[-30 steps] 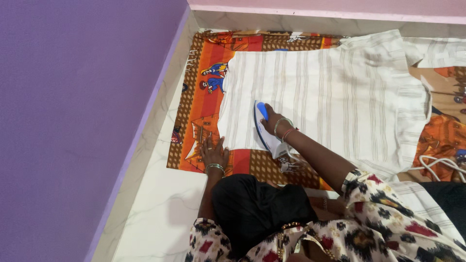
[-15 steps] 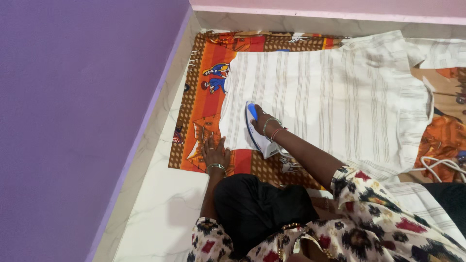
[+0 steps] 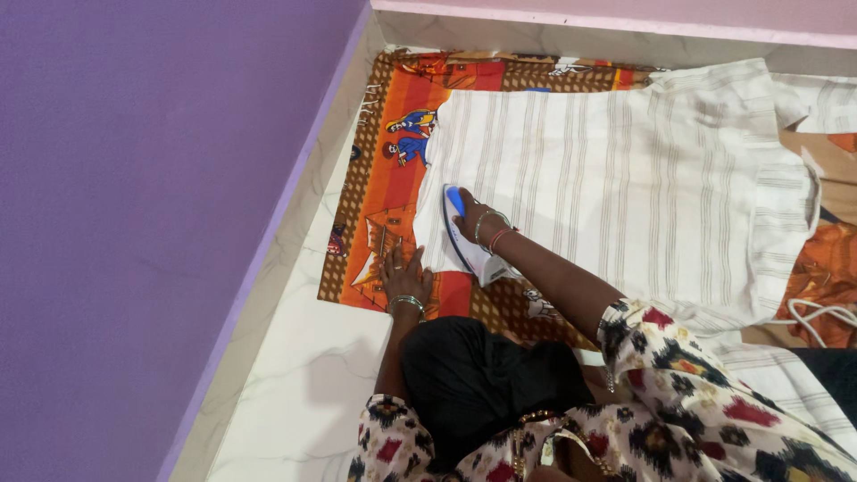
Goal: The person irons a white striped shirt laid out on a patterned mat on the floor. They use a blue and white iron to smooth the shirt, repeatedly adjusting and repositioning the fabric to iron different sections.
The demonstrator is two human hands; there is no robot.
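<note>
We are ironing a striped white shirt (image 3: 616,178) that is lying flat on an orange printed cloth (image 3: 388,192) spread over the marble floor (image 3: 295,375), close to the purple wall (image 3: 134,178). Our right hand (image 3: 475,225) is closing around the handle of the iron (image 3: 464,236), which is sitting on the shirt's lower left corner, near its hem. Our left hand (image 3: 406,278) is lying open and flat, fingers spread, pressing on the cloth right at the shirt's edge, just beside the iron. A white cord (image 3: 821,314) is trailing on the far right. We are judging the step in hand to be pressing the hem corner while pinning the fabric taut. The next move, as we are reading it, is calling for an even glide of the iron across the stripes, with the left hand keeping clear of the hot sole and the fabric held smooth so no crease gets pressed in
</note>
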